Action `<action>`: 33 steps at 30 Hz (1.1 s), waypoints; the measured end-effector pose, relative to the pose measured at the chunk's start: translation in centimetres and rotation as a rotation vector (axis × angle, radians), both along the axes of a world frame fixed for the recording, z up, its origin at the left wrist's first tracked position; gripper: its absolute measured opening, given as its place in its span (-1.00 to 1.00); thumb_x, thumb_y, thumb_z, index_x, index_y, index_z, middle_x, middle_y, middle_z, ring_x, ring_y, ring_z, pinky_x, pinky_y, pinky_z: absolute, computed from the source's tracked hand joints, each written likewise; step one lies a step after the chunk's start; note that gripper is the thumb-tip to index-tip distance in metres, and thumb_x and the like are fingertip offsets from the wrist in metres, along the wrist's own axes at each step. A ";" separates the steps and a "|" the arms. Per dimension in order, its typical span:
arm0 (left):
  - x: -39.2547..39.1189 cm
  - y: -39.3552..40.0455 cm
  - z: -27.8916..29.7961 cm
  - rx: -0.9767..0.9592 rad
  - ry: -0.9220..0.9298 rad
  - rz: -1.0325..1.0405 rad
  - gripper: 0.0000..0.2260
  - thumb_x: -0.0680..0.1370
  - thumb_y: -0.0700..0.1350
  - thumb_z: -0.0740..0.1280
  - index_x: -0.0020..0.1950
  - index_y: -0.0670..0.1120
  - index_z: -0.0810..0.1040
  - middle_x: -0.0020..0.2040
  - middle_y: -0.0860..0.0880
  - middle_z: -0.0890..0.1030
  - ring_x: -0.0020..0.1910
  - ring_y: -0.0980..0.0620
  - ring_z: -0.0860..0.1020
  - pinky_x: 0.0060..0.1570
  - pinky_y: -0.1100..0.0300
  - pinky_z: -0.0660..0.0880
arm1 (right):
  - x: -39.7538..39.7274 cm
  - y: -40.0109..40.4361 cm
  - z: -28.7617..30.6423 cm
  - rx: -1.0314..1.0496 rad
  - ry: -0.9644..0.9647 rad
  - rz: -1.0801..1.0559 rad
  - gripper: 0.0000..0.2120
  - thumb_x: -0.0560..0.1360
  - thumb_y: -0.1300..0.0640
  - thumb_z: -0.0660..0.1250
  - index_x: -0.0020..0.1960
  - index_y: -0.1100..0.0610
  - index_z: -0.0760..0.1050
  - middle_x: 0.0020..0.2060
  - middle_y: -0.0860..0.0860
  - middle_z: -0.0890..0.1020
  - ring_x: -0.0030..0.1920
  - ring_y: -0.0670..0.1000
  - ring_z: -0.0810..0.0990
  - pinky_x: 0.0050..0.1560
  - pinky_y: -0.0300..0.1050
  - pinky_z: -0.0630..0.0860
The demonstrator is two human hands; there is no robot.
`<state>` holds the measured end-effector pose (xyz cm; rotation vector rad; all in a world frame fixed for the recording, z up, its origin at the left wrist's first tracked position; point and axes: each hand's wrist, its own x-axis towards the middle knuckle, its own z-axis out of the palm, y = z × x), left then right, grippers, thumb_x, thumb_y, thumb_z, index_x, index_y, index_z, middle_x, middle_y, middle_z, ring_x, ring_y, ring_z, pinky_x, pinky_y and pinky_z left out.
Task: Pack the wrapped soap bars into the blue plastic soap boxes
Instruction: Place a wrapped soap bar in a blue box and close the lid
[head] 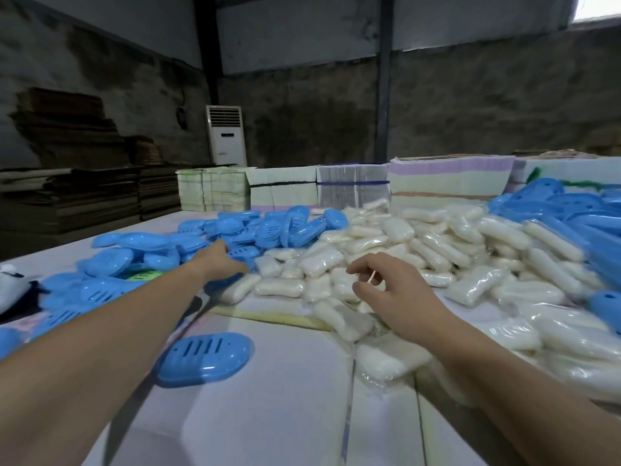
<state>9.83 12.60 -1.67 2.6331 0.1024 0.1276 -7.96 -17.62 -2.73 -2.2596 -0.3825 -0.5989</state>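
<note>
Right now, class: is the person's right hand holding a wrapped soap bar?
No: the right hand hovers with loosely curled, empty fingers above the wrapped soap bars, gripping none of them.

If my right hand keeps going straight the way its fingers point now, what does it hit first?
Most likely the wrapped soap bars just beyond the right hand, whose loosely curled fingers point forward and left over the pile. Depth is unclear from this one view, so the exact bar is uncertain.

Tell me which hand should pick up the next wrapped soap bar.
Right. The right hand hovers open directly over the pile of wrapped soap bars, while the left hand is stretched away into the blue soap boxes.
</note>
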 end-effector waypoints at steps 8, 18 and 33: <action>-2.3 -4.4 1.1 -0.058 -0.457 -0.108 -0.35 0.32 0.09 0.50 0.36 0.04 0.36 0.15 0.03 0.39 0.19 -0.07 0.45 0.08 0.03 0.43 | 0.2 -0.1 0.0 0.050 -0.012 -0.024 -0.76 0.49 0.14 0.36 -0.08 -0.23 0.50 -0.14 -0.12 0.58 -0.05 -0.03 0.51 0.06 -0.05 0.47; -3.3 -7.7 -0.4 0.351 -0.363 -0.203 -0.55 0.62 0.29 0.01 0.06 -0.02 0.49 -0.11 -0.03 0.54 -0.10 -0.10 0.51 -0.22 0.04 0.34 | 0.3 -0.4 -0.3 0.118 0.020 -0.038 -0.81 0.47 0.15 0.37 -0.05 -0.14 0.57 -0.17 -0.11 0.59 -0.10 -0.05 0.52 -0.04 -0.12 0.46; -5.3 -11.0 1.3 -0.462 -0.555 -0.389 -0.77 0.68 0.00 0.20 -0.15 -0.03 0.41 0.00 -0.01 0.45 0.00 -0.04 0.45 -0.07 0.17 0.39 | 0.3 -0.4 0.1 0.226 -0.015 -0.063 -0.83 0.48 0.18 0.37 -0.06 -0.09 0.59 -0.21 -0.16 0.58 -0.15 -0.11 0.50 -0.13 -0.21 0.41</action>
